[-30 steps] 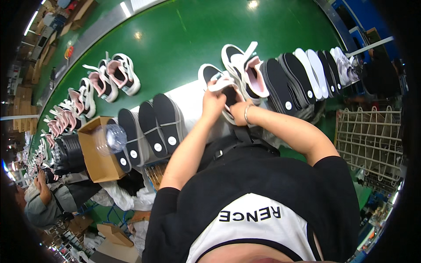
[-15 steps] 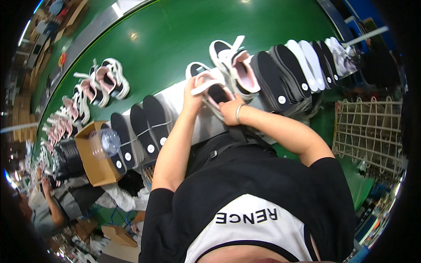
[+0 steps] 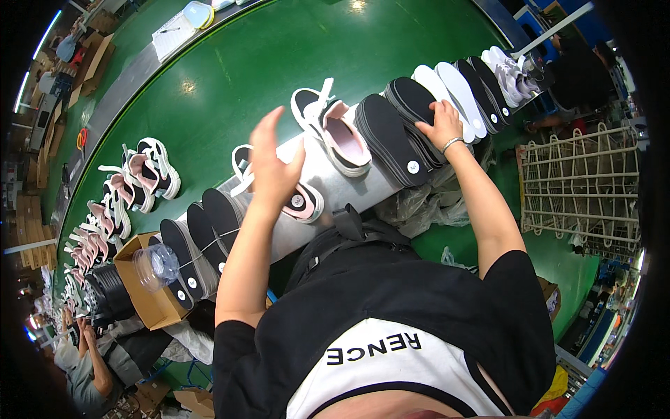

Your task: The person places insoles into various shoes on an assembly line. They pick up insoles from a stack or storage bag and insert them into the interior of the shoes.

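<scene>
My left hand is raised with fingers apart, nothing in it. Behind and below it, partly hidden, sits a white, black and pink sneaker on the metal ledge. Its mate, an unlaced-looking sneaker with a pale pink lining and a strap standing up, is just to the right. My right hand reaches over a stack of black insoles, thumb and fingers spread at the stack's right edge. Another black insole stack with a round white label lies between the sneaker and that hand.
White insoles, more black insoles and pale sneakers lie to the right. Tied black insoles, a cardboard box and a row of sneakers are left. A wire rack stands right; a co-worker is lower left.
Both hands have let go of the sneaker, which now rests on the ledge. My right hand has moved right to the black insoles; my left has lifted away. The whole view has shifted.
</scene>
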Tool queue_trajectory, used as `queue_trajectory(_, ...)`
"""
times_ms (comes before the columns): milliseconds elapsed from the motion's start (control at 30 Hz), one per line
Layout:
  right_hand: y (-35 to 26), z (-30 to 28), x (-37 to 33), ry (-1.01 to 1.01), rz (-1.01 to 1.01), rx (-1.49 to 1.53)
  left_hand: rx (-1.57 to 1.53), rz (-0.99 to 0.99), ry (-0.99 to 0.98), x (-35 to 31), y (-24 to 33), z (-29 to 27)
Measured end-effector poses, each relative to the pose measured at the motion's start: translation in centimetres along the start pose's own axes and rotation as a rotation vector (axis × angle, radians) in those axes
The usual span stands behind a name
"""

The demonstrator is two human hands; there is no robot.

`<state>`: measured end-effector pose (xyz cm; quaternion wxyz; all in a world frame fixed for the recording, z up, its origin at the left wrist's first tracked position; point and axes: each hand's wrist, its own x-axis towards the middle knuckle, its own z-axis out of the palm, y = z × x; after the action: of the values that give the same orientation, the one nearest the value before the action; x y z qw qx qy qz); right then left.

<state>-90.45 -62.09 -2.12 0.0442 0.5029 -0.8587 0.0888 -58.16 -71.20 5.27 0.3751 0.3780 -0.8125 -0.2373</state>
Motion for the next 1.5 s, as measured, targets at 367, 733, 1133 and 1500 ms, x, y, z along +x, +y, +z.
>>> queue_trajectory(367,0.7,0.5,-0.8,-0.213,0.068,-0.037,-0.064,-0.443,-0.218,0.6,-2.9,8.6)
queue_trajectory(733,-3.2,-6.3,-0.2,-0.484,0.231,1.012,-0.09,-0.504,-0.087,-0.5,-4.7,8.9)
queue_trajectory(1133,-14.3,-1.5,-5.7,-0.423,-0.53,0.048,-0.126,-0.359,-0.094,-2.2,-4.3,9.4)
queue_trajectory(1500,-14.6,-5.2,-5.2,-0.636,-0.653,-0.222,-0.116,-0.407,-0.076,-2.7,-5.1,10.6)
